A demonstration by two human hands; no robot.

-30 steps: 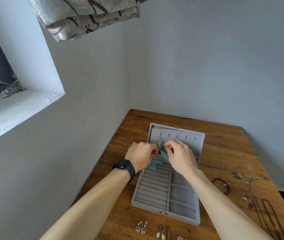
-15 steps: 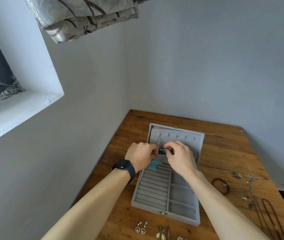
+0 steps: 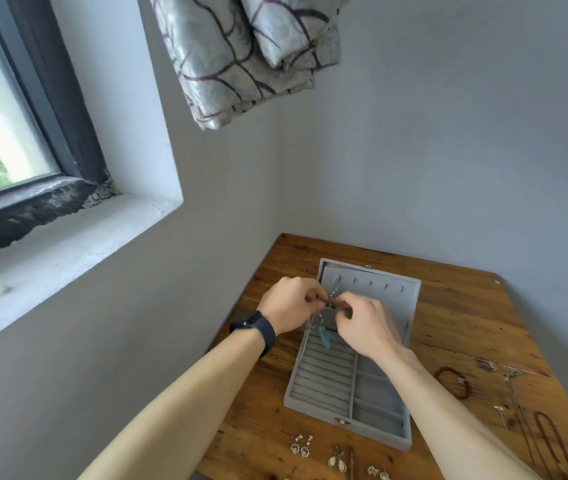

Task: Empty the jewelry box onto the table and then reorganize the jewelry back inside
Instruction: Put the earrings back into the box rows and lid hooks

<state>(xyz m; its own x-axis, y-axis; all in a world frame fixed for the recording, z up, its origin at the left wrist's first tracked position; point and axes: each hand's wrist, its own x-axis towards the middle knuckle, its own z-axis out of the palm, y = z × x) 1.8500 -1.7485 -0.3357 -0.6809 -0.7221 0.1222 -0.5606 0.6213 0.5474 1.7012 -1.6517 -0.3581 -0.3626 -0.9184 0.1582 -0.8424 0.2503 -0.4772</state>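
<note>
1. Teal-pendant chain (image 3: 325,337): dangling lengthwise over the jewelry box lid (image 3: 398,306), beneath its leftmost hook (image 3: 337,279).
2. Being pinched from both sides, left hand (image 3: 289,308) and right hand (image 3: 365,323) equally near.

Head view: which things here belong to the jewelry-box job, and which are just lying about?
Job: jewelry box, open; teal-pendant chain, pinched by left hand and right hand over the lid; earrings, red bracelet and necklaces waiting on the table.
Not the job: curtain, window, wristwatch.
</note>
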